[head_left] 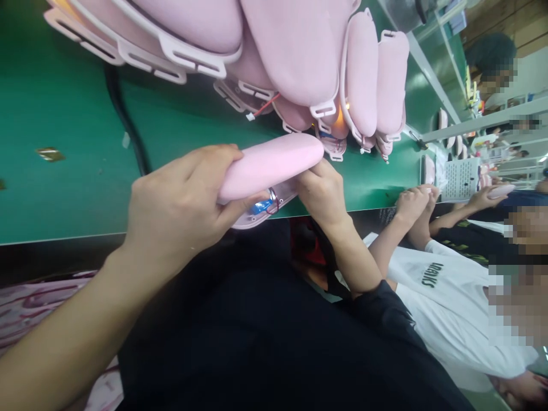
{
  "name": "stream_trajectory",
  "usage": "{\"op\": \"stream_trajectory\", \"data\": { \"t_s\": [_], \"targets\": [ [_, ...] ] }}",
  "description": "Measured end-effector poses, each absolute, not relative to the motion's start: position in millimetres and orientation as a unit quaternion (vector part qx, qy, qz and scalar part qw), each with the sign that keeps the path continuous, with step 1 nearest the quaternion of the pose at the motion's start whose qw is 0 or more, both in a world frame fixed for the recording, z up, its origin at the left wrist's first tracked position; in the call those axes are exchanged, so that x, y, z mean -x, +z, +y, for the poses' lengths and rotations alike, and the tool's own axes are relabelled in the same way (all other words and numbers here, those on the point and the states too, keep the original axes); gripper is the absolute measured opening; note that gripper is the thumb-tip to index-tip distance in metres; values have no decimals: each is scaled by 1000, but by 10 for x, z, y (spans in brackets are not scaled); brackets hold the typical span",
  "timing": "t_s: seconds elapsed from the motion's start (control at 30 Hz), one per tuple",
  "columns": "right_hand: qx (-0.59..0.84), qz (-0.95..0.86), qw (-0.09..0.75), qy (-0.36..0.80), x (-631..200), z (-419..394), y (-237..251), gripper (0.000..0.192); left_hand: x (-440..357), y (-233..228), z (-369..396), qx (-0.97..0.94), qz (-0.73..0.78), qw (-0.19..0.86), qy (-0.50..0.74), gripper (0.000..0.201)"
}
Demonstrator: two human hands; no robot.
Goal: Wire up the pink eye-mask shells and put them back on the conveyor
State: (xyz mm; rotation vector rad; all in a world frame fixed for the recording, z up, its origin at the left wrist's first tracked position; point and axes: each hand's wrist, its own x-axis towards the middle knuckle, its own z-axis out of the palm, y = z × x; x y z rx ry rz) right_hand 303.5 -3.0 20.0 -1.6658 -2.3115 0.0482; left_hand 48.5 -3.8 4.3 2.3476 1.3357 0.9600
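- While it is gripped at both ends, the pink pad (274, 162) sits just off the near edge of the green bench (64, 171), above the person's dark lap, lying roughly level with its soft side up.
- Under the pad is a paler base shell (257, 220), and in the open seam between the two a small blue cell (260, 206) with a red wire loop shows.
- The left hand (180, 208) wraps the nearer end, fingers curled over the top and the thumb pressed underneath by the blue cell.
- The right hand (319, 191) pinches the far end, fingers clenched on the pad's tip; its fingertips are hidden behind the pad.
- My judgement is that pad and shell are being mated; done well, the wire would be tucked clear of the seam before pressing, and pressure would run evenly from one end to the other so no edge stands proud.
- A thumb left in the gap could trap the wire, so it is best slid out as the edge comes together.
- Farther back on the bench lies a heap of like pink pads (299, 45) with white strap frames, one trailing a red lead.
- A black cable (124, 120) crosses the green surface on the left.
- To the right, a co-worker in a white shirt (445, 302) has their hands (413, 202) at the bench edge.
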Motion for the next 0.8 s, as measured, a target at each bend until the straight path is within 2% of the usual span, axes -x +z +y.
{"op": "stream_trajectory", "data": {
  "t_s": [0.13,0.2,0.33,0.4,0.53,0.67,0.77,0.8],
  "targets": [
    [623,-769,139,35,-2997,12,143,22,-512,-21,-65,-819,418,88,383,56],
    [619,-765,170,45,-3031,-94,189,17,-503,-25,-97,-825,395,71,397,55],
    [629,-683,369,32,-3201,-507,280,16,-481,-3,-213,-858,317,34,402,61],
    [650,-628,428,23,-3267,-617,249,24,-497,-6,-255,-878,288,20,383,57],
    [636,-680,361,52,-3250,-636,61,40,-562,2,-177,-910,296,18,289,55],
    [665,-614,423,-44,-3047,-1050,-256,31,-873,54,-37,-918,299,-33,259,53],
    [635,-643,423,-63,-2845,-1479,-447,16,-1503,75,-97,-922,284,-14,264,51],
    [634,-648,416,-70,-2825,-1571,-446,18,-1760,95,-159,-924,278,-5,263,53]
  ]
}}
